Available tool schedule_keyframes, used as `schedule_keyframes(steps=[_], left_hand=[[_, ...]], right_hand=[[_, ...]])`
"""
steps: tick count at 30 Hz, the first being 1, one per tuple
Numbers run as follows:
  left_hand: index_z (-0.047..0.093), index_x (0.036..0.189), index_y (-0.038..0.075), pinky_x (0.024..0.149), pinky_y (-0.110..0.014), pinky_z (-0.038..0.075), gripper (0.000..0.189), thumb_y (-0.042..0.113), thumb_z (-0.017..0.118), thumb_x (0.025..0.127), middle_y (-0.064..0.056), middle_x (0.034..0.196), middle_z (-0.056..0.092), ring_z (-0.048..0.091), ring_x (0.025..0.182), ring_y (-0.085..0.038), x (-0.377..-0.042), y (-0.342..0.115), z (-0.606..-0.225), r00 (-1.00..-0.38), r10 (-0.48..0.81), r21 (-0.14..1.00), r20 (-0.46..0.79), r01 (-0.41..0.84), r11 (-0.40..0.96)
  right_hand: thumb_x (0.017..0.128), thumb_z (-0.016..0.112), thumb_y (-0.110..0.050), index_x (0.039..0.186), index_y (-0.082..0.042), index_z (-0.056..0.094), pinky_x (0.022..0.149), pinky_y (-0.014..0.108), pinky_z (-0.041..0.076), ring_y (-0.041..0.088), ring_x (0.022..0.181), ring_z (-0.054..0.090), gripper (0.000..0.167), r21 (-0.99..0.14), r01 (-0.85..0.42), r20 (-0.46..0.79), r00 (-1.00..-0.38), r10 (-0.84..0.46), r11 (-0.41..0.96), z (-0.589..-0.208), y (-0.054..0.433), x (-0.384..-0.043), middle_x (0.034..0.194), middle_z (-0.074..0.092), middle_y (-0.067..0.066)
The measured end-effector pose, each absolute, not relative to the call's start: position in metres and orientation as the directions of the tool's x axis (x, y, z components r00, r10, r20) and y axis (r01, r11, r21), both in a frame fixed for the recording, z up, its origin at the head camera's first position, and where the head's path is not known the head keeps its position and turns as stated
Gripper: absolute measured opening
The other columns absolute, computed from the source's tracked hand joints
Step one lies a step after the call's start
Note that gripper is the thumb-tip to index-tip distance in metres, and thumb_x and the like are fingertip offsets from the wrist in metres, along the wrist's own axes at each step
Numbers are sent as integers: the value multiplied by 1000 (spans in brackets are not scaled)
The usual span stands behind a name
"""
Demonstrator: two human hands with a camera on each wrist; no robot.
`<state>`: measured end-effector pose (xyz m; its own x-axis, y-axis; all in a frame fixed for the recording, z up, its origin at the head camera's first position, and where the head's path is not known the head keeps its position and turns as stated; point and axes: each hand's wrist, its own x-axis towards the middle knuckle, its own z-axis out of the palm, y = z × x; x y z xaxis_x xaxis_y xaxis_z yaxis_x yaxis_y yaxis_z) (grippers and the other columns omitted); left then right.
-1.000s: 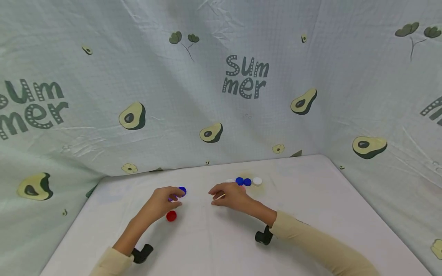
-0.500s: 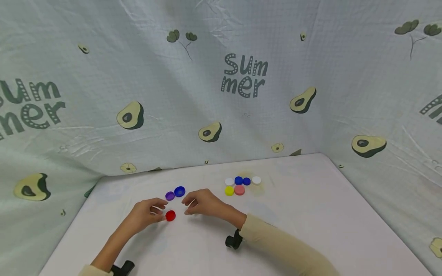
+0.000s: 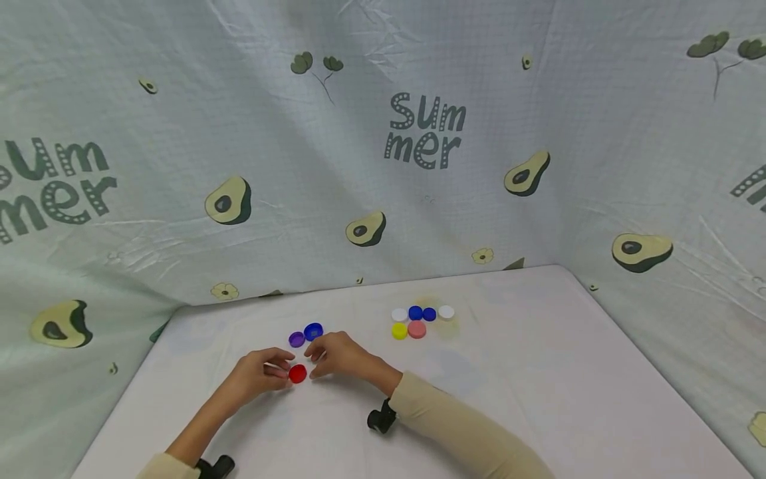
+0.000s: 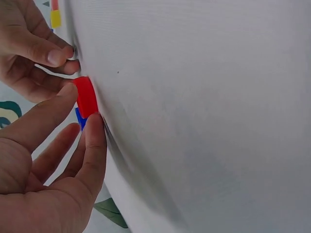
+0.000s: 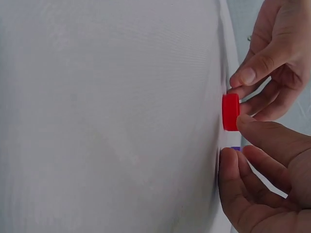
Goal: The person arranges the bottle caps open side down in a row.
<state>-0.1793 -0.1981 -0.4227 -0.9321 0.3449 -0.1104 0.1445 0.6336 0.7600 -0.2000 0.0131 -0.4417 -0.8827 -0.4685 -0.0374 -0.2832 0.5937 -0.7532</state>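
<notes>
A red bottle cap [image 3: 297, 374] lies flat on the white table [image 3: 538, 372], between both hands. My left hand [image 3: 281, 372] pinches it between thumb and forefinger, plainly so in the left wrist view, where the left hand [image 4: 80, 109] holds the red cap [image 4: 86, 97]. My right hand [image 3: 314, 362] comes in from the other side with curled fingers. In the right wrist view the right hand [image 5: 233, 138] touches the red cap [image 5: 231, 111] with its thumb tip only, while its forefinger rests on the table below the cap.
A purple cap [image 3: 296, 339] and a blue cap [image 3: 313, 331] lie just behind the hands. Farther right sits a cluster: white [image 3: 399, 315], two blue [image 3: 421, 313], white [image 3: 445, 312], yellow [image 3: 399, 330] and pink [image 3: 416, 328] caps. Avocado-print cloth [image 3: 383, 166] walls the table.
My right hand has come leftward from the cap cluster to the red cap. My left hand has drawn back from the purple and blue caps and closed on the red one.
</notes>
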Motion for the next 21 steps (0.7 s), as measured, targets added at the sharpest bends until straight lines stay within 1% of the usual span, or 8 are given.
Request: schedule_keyframes(steps=[8, 14, 19, 21], left_hand=[[69, 112, -6, 75, -34, 62, 40, -4, 85, 76, -8, 97, 71, 70, 85, -23, -181, -192, -425, -936, 327, 740, -129, 128, 660], [71, 105, -7, 71, -30, 61, 32, -4, 85, 77, -8, 92, 72, 69, 80, -20, -183, -189, -428, -932, 349, 729, -96, 173, 662], [72, 102, -8, 70, -30, 61, 27, -3, 84, 78, -9, 89, 73, 69, 79, -20, -183, -187, -429, -920, 384, 737, -76, 208, 644], [72, 101, -7, 70, -30, 61, 26, -3, 84, 78, -9, 89, 73, 69, 79, -20, -183, -185, -429, -922, 380, 737, -78, 204, 645]], right_hand=[[79, 87, -3, 109, -4, 76, 66, 11, 49, 0, 74, 55, 33, -723, -306, -24, -884, -466, 619, -443, 9, -200, 84, 68, -4], [78, 87, -1, 104, -3, 76, 62, 12, 48, 0, 68, 56, 28, -725, -306, -30, -880, -473, 617, -441, 6, -199, 77, 67, -5], [77, 88, -3, 100, -4, 78, 62, 11, 48, -2, 66, 56, 25, -700, -322, -25, -882, -471, 638, -441, 4, -198, 75, 69, -6], [77, 88, -4, 98, -5, 78, 62, 11, 47, -2, 66, 55, 23, -691, -330, -18, -881, -472, 643, -442, 4, -198, 75, 69, -6]])
